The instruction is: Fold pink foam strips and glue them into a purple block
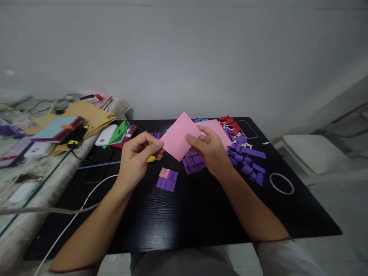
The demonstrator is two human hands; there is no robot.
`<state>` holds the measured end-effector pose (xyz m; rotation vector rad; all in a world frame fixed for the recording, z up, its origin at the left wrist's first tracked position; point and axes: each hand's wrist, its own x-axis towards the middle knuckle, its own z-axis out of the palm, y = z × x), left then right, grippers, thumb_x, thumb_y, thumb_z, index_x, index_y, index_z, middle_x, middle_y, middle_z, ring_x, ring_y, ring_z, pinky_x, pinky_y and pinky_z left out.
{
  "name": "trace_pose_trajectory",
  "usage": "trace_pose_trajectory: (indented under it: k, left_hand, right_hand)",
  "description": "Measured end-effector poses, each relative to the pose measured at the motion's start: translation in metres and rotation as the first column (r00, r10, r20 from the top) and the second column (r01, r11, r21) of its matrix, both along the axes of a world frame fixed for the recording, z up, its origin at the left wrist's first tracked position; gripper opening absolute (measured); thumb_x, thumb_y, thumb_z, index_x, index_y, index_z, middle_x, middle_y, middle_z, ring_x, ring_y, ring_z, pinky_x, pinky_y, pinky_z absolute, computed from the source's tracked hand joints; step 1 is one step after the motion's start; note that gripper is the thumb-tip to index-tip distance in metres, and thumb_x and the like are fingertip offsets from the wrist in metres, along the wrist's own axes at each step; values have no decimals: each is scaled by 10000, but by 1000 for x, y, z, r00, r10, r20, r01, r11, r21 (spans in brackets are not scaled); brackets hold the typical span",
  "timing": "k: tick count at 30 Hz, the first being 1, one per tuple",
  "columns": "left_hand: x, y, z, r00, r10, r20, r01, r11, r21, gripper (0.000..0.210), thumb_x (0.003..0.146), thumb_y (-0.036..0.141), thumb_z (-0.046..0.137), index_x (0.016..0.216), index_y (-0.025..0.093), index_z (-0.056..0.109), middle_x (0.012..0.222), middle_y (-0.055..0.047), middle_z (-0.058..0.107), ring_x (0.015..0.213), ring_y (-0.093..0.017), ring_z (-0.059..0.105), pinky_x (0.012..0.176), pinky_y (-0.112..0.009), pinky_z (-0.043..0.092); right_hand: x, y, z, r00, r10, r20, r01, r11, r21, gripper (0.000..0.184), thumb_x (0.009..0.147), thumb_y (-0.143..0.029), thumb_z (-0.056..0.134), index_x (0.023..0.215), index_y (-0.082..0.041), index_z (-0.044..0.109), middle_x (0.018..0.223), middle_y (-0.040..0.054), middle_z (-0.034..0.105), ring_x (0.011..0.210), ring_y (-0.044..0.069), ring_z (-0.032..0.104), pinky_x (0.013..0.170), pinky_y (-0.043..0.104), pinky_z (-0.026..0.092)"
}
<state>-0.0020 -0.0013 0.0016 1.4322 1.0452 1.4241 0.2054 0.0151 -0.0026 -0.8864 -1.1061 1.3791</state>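
Note:
A square sheet of pink paper (177,138) is held up above the table, turned so that one corner points upward. My left hand (138,153) pinches its left corner between thumb and fingers. On the right side, my right hand (208,147) grips the same sheet, thumb on the front and fingers behind. Behind that hand shows another pink sheet (217,130). Below lies a small panel of purple and pink folded strips (167,180). Partly hidden under the right hand is a stack of purple folded pieces (193,163).
Loose purple paper pieces (248,163) and red scraps (230,123) are spread on the right of the black table (178,222). A clear ring (281,183) lies near the right edge. Coloured papers (122,134) and a white cable (83,207) are at left; a white stool (310,153) stands right.

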Motion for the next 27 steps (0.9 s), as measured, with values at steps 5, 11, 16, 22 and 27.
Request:
trace_pose_trajectory:
  k: [5, 11, 16, 22, 27]
  left_hand:
    - [1, 0, 1, 997, -40, -64, 36, 997, -62, 189, 883, 284, 735, 731, 197, 664, 661, 17, 679, 603, -122, 639, 622, -255, 524]
    - [-8, 7, 1, 967, -93, -236, 86, 995, -41, 290, 880, 382, 797, 1095, 200, 729, 1052, -53, 771, 950, -194, 732, 850, -319, 581]
    - [-9, 3, -1, 933, -169, -318, 221, 966, 133, 426, 836, 263, 866, 1230, 242, 707, 1137, -48, 763, 1045, -189, 733, 958, -322, 589]
    - [-10, -1, 2, 957, -92, -276, 153, 966, 207, 257, 877, 193, 825, 1120, 233, 752, 1018, -30, 749, 896, -142, 711, 785, -244, 588]
    - [-11, -1, 4, 959, -110, -262, 178, 952, 250, 287, 887, 191, 812, 1158, 235, 728, 1057, -40, 739, 911, -152, 716, 764, -247, 600]
  right_hand:
    - [-5, 2, -8, 998, -22, -60, 21, 999, -25, 546, 669, -370, 957, 1092, -200, 656, 1023, 71, 812, 906, 239, 772, 842, 412, 653]
    - [1, -2, -5, 979, 0, 206, -44, 976, 212, 395, 771, -321, 868, 1070, -234, 625, 835, -25, 724, 742, 150, 691, 693, 289, 587]
    - [4, -20, 7, 731, -16, 682, -333, 864, 377, 97, 939, -255, 682, 1031, -232, 667, 754, -45, 640, 689, 124, 613, 664, 263, 504]
    - [6, -19, 7, 886, -117, 449, -113, 885, 452, 266, 848, -203, 786, 1031, -245, 598, 936, 1, 768, 878, 170, 763, 805, 295, 600]
    - [3, -17, 7, 987, -94, 133, 34, 916, 400, 354, 800, -294, 892, 1024, -245, 621, 900, -5, 793, 868, 168, 792, 789, 287, 628]
